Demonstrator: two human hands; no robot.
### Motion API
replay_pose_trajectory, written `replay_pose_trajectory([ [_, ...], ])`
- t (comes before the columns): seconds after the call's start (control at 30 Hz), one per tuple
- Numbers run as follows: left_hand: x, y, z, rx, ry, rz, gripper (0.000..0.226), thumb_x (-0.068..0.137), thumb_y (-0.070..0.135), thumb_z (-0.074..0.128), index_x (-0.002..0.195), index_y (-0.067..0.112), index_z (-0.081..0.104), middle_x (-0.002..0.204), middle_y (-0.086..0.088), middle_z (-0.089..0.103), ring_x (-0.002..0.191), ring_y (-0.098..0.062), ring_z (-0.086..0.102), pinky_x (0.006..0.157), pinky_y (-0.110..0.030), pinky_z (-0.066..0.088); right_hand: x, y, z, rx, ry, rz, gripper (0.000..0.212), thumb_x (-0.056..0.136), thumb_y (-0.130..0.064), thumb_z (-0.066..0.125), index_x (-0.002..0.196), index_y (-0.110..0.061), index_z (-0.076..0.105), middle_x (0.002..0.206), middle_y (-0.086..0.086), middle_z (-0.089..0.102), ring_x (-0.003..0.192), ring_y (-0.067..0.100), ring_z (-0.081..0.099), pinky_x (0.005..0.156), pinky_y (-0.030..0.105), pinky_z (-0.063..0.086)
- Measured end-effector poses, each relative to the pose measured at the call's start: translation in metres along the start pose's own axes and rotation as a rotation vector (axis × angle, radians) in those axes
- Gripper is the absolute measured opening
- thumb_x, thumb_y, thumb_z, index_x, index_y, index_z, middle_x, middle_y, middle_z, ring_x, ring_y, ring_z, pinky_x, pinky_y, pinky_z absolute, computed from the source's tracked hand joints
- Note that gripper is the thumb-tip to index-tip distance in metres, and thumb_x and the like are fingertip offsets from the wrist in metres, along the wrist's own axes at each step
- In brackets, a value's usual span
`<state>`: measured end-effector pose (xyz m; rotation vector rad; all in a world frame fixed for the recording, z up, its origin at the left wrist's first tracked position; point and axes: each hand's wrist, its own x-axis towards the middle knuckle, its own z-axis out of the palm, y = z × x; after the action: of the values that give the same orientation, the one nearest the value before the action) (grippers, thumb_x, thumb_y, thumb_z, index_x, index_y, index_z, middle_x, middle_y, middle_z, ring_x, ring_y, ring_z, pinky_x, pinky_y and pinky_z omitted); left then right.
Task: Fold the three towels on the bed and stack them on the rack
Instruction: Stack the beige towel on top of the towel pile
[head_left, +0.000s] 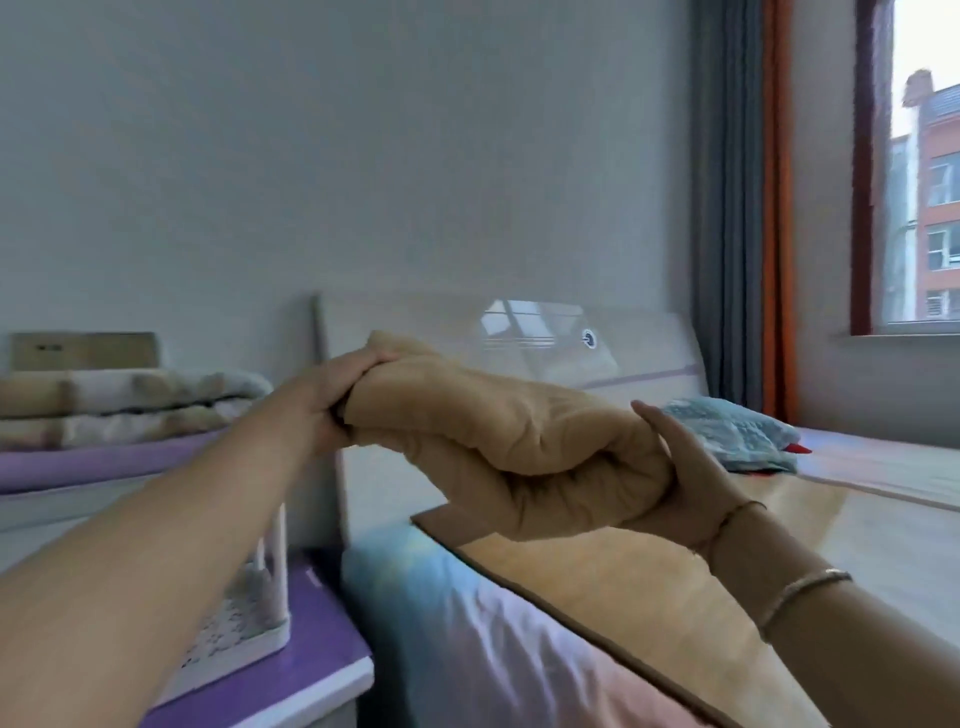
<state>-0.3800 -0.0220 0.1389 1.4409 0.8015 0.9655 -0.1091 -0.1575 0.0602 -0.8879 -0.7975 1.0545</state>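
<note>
Between the gripping left hand (343, 400) and cupping right hand (685, 478) hangs the folded tan towel (498, 431).

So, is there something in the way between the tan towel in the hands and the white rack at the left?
Nothing visible blocks it. The tan towel is held in the air by both hands, and the white rack stands lower left, partly hidden behind the left forearm.

The left hand's (340, 397) fingertips are buried in the tan towel (498, 436). The right hand's (691, 483) palm is hidden against the towel's other end. Below the left arm, the white rack (260, 603) is mostly covered, its contents unclear; the frame is soft overall.
</note>
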Motion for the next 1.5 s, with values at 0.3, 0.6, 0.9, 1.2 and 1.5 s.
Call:
replay_pose_trajectory([
  [0.3,-0.057,0.085,-0.219,0.004,0.336,0.109,0.041,0.089,0.029,0.062,0.123,0.006,0.061,0.114,-0.018,0.066,0.107,-0.029,0.064,0.092,-0.044,0.052,0.096,0.038,0.218,0.061,-0.399,-0.022,0.053,0.093,-0.041,0.040,0.118,-0.001,0.064,0.119,0.026,0.063,0.103,0.033,0.066,0.078,0.043,0.058],
  [0.6,-0.021,0.116,-0.365,-0.014,0.590,0.126,0.039,0.093,0.025,0.059,0.124,0.002,0.057,0.105,-0.019,0.067,0.087,-0.031,0.067,0.052,-0.037,0.058,0.212,0.044,0.378,0.073,-0.572,-0.100,0.042,0.094,-0.033,0.045,0.123,-0.005,0.055,0.117,0.021,0.057,0.096,0.028,0.061,0.073,0.037,0.056],
  [0.9,0.065,0.105,-0.424,0.266,0.819,-0.184,0.028,0.085,0.018,0.067,0.107,0.002,0.065,0.111,-0.018,0.069,0.094,-0.032,0.069,0.066,-0.040,0.059,0.359,0.076,0.430,-0.090,-0.440,0.021,0.078,0.056,-0.047,0.079,0.123,-0.012,0.059,0.119,0.020,0.065,0.100,0.036,0.067,0.078,0.052,0.054],
  [1.2,0.056,0.073,-0.445,0.167,0.638,-0.263,0.031,0.070,0.022,0.075,0.097,0.009,0.064,0.097,-0.012,0.068,0.081,-0.026,0.068,0.068,-0.038,0.058,0.373,0.122,0.429,-0.222,-0.414,0.166,0.048,0.087,-0.043,0.062,0.121,-0.011,0.055,0.117,0.017,0.062,0.096,0.029,0.062,0.072,0.046,0.055],
  [1.5,0.024,0.076,-0.429,0.054,0.793,-0.204,0.004,0.081,0.008,0.058,0.085,0.007,0.059,0.090,-0.012,0.057,0.072,-0.025,0.060,0.045,-0.031,0.055,0.345,0.116,0.433,-0.241,-0.423,0.120,0.050,0.085,-0.045,0.062,0.124,-0.015,0.054,0.119,0.017,0.061,0.102,0.031,0.063,0.081,0.047,0.054],
])
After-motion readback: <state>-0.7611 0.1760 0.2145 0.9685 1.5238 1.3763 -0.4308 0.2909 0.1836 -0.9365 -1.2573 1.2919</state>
